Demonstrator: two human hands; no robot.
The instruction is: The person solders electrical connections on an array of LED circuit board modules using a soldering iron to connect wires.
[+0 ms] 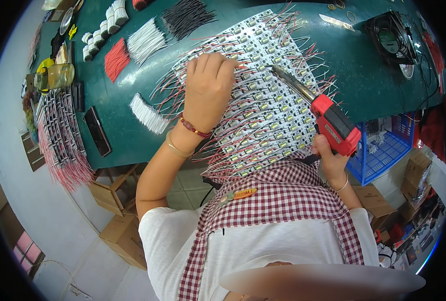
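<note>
A large panel of white circuit boards [285,98] lies tilted across the table's near edge, set with rows of small yellowish parts. Red and white wires trail from its left and right sides. My right hand [332,161] is wrapped round the grip of a red and black soldering gun [337,125]. Its metal barrel slants up and left, the tip over the upper middle of the panel. Above the panel's left side my left hand [210,85] is closed, knuckles up. Its fingertips are hidden, so what it pinches cannot be made out.
On the green table [132,80] lie red wires [117,59], white wires [146,41], black wires [188,19] and a shorter white bundle [148,113]. A phone [97,131] and wired strips [62,130] are left. A black fan [391,37] and blue crate [383,150] are right.
</note>
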